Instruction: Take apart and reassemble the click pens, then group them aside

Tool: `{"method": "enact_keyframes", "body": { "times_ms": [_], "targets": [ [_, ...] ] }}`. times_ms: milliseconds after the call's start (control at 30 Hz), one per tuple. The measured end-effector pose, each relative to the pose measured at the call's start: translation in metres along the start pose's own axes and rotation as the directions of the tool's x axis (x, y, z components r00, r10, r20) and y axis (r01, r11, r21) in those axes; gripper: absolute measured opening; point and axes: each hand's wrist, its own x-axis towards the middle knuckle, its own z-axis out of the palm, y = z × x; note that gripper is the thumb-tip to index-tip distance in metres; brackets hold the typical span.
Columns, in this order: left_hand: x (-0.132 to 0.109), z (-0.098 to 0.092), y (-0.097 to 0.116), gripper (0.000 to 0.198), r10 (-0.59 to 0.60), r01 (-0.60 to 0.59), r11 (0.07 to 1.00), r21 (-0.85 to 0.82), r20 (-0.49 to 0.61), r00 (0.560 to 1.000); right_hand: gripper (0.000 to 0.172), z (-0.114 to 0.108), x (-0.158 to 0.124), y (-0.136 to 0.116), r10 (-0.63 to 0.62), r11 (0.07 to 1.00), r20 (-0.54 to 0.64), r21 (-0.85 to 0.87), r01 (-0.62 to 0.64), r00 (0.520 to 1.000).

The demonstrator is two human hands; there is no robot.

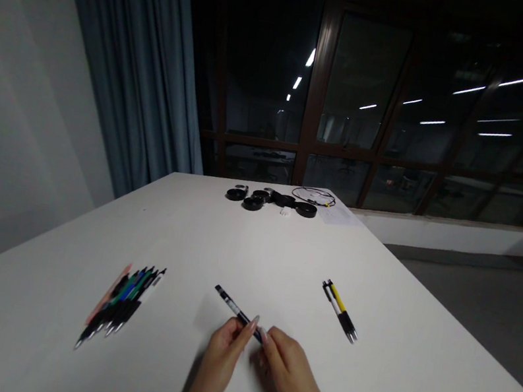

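Observation:
A dark pen point(231, 303) with a pale band slants above the table, its far end pointing up and left. My left hand point(226, 351) pinches its middle between thumb and fingers. At the pen's near end, my right hand point(285, 367) is closed on it, thumb on top. Several pens point(126, 304) with black, green, blue and white barrels lie side by side on the left, beside a pink strip point(108, 294). To the right of my hands lie a yellow-and-black pen point(341, 308) and a white-and-black pen point(334, 304), close together.
The white table point(215, 235) stretches away from me. Several black round items point(306, 209), a coiled black cable point(314, 196) and a paper sheet point(339, 216) lie at its far end. Beyond are a blue curtain point(135, 54) and dark windows point(365, 86).

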Motion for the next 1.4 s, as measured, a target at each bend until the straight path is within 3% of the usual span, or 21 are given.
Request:
{"method": "enact_keyframes", "body": {
  "times_ms": [167,367,500,667,833,967,1133,1300,1400],
  "targets": [
    [-0.002,0.0,0.004,0.059,0.016,-0.017,0.999,-0.028,-0.015,1.0,0.031,0.001,0.0,0.003,0.0,0.997,-0.05,0.072,0.004,0.999],
    [0.0,-0.002,0.002,0.057,-0.004,0.004,1.0,-0.016,-0.004,1.0,0.053,0.01,0.003,0.005,0.075,0.887,0.019,0.456,-0.075,0.997],
    [-0.002,0.0,0.005,0.062,-0.024,0.024,0.999,-0.029,-0.009,1.0,0.057,0.01,0.003,0.004,0.029,0.886,-0.1,0.464,0.021,0.995],
    [-0.001,0.001,0.0,0.063,-0.022,0.022,1.0,-0.004,-0.008,1.0,0.058,0.01,0.005,0.002,0.099,0.835,0.038,0.541,-0.103,0.994],
    [0.002,-0.001,-0.008,0.061,-0.031,0.03,0.999,-0.014,-0.016,0.999,0.061,0.01,0.008,0.004,0.079,0.807,-0.034,0.589,-0.044,0.996],
    [0.003,-0.001,-0.01,0.062,-0.019,0.019,1.0,-0.01,-0.009,1.0,0.067,0.01,0.01,0.007,0.134,0.8,0.103,0.576,-0.168,0.986],
    [0.002,-0.002,-0.009,0.058,-0.012,0.012,1.0,-0.006,0.005,1.0,0.063,0.011,0.01,0.006,0.099,0.774,-0.032,0.631,-0.057,0.995],
    [-0.002,0.002,0.0,0.059,-0.009,0.01,1.0,-0.023,0.012,1.0,0.062,0.013,0.011,0.009,0.119,0.778,0.067,0.614,-0.135,0.991],
    [-0.004,0.003,0.009,0.06,-0.023,0.023,0.999,-0.041,0.005,1.0,0.061,0.013,0.012,0.01,0.106,0.77,0.052,0.628,-0.115,0.993]
  ]
}}
